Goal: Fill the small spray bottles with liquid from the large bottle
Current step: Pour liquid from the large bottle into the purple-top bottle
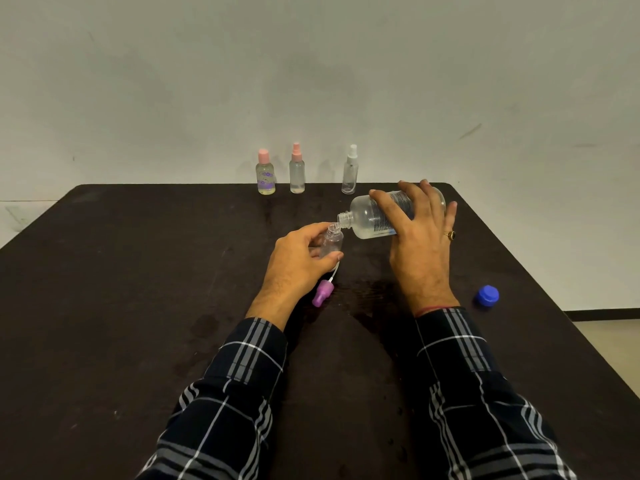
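Note:
My right hand (pixel 417 237) grips the large clear bottle (pixel 365 216), tipped on its side with its open neck pointing left. Its mouth touches the open top of a small clear bottle (pixel 333 241), which my left hand (pixel 294 263) holds upright on the dark table (pixel 138 289). A purple spray head (pixel 322 293) with a white tube lies on the table just below my left hand. The large bottle's blue cap (pixel 486 296) rests to the right of my right wrist.
Three small bottles stand along the table's far edge: one with a pink cap and purple print (pixel 266 176), a pink-topped spray bottle (pixel 297 174), and a white-topped spray bottle (pixel 350 173). Wet patches darken the table near my wrists. A grey wall rises behind.

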### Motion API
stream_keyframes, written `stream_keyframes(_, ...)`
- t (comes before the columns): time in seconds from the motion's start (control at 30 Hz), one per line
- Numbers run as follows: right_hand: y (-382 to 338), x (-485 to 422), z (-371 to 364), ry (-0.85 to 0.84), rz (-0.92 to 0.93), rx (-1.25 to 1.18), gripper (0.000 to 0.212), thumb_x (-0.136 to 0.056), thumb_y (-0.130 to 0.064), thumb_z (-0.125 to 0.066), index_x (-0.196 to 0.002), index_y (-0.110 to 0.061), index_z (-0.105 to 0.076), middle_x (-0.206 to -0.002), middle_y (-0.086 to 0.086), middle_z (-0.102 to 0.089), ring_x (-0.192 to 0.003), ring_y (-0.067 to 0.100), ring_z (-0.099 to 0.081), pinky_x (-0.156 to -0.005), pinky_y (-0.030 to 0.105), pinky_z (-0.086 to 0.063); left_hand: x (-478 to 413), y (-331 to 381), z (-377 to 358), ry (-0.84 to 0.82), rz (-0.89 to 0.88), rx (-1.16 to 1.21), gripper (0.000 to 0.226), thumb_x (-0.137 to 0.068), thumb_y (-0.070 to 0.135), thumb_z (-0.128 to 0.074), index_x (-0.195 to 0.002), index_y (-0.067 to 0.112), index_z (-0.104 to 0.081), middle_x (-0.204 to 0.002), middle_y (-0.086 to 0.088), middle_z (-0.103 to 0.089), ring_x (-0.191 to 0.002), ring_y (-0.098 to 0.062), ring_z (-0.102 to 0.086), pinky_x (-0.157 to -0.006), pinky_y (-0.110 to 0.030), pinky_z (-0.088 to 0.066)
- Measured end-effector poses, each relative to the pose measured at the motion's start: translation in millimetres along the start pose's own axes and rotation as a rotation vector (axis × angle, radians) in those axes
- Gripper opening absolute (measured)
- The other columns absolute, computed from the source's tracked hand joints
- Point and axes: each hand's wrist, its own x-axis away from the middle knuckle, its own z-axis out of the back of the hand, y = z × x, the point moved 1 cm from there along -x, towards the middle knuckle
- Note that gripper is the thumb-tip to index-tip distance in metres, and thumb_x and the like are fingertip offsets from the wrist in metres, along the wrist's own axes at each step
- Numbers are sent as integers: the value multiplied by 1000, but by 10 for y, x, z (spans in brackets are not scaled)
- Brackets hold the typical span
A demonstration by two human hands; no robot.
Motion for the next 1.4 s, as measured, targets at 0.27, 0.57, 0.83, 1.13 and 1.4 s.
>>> stream_keyframes(0.27, -1, 3, -1, 1, 4, 8, 90, -77, 17, -68, -144, -40, -47, -152, 8, -39, -150, 33, -20, -117, 71, -14, 1, 7, 1, -2, 6, -9, 57, -79, 21, -86, -131, 33, -66, -104, 15, -73, -92, 5, -71, -95, -26, -57)
stream_keyframes(0.57, 3, 2, 0, 9, 7, 10, 90, -77, 17, -68, -144, -39, -47, -152, 8, -39, -150, 33, -21, -117, 71, -13, 20, 39, 9, -5, 7, 2, 55, -80, 19, -85, -130, 34, -66, -101, 19, -71, -92, 6, -70, -95, -24, -57)
stream_keyframes(0.83, 10, 3, -13, 17, 7, 3, 90, -76, 16, -70, -144, -39, -48, -151, 9, -40, -150, 33, -22, -117, 71, -13, 13, 16, 1, 0, 8, 8, 54, -80, 20, -86, -128, 35, -67, -102, 17, -74, -92, 5, -71, -96, -28, -58)
stream_keyframes(1.13, 10, 4, -7, 16, 5, 5, 91, -75, 17, -69, -144, -39, -48, -152, 9, -40, -150, 33, -21, -117, 71, -12, 21, 38, 9, -2, 16, -9, 54, -81, 21, -85, -130, 34, -66, -103, 17, -72, -93, 5, -70, -95, -24, -57)
stream_keyframes(1.4, 4, 11, -5, 11, 5, 2, 89, -77, 16, -69, -144, -39, -48, -152, 8, -39, -150, 32, -20, -117, 71, -13, 30, 52, 14, -6, 12, -20, 54, -81, 21, -85, -130, 35, -66, -105, 15, -73, -92, 7, -69, -93, -21, -56)
